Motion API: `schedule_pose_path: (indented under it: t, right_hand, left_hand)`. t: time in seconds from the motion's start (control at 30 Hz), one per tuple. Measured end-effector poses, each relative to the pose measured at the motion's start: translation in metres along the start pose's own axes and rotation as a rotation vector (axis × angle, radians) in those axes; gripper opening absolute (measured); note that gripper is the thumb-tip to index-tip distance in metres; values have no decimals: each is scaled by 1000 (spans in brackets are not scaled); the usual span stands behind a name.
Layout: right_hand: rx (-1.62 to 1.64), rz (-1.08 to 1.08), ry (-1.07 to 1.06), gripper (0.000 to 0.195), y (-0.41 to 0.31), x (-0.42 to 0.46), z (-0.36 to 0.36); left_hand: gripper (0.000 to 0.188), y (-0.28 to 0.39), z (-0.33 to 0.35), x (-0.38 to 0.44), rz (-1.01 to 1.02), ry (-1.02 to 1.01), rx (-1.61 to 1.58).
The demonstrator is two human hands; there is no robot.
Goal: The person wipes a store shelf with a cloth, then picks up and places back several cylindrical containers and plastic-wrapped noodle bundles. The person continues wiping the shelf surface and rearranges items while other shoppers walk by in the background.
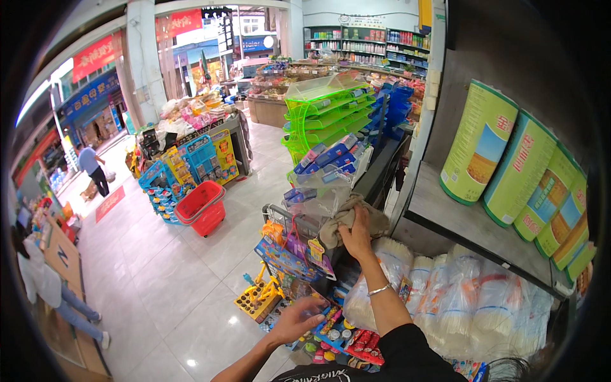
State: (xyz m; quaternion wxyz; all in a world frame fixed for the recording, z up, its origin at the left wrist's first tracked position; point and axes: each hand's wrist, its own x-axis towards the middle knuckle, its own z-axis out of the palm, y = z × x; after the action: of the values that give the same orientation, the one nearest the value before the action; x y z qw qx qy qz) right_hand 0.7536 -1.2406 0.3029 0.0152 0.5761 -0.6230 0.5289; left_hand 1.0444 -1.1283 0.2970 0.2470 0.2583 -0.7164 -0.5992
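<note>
My right hand (357, 235) presses on a crumpled grey-brown cloth (378, 222), its fingers spread over the folds. The cloth lies by a clear plastic bin (317, 204), at the end of a dark shelf. Lower down, my left hand (297, 321) hovers with thumb and fingers apart, holding nothing I can see. It is closest to a rack of small, brightly coloured packaged sweets (329, 329). Just ahead of it hangs a blue patterned package (286, 255), near a yellow box with round holes (258, 300).
Green and yellow noodle canisters (477, 143) line a shelf (477, 229) at right, above plastic-wrapped noodle bundles (458, 301). A green tiered rack (329, 114) stands ahead. On the tiled floor (157, 272) sits a red basket (203, 210). Two people are off to the left.
</note>
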Motion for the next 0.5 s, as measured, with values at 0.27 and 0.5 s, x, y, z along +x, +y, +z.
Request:
schedule_pose_path:
  t: [0.27, 0.5]
  right_hand:
    - [42, 121, -120, 60, 65, 60, -1]
    - [-327, 109, 92, 57, 108, 115, 26]
  left_hand:
    - [36, 13, -9, 62, 344, 173, 465]
    - [33, 45, -12, 179, 762, 210, 777]
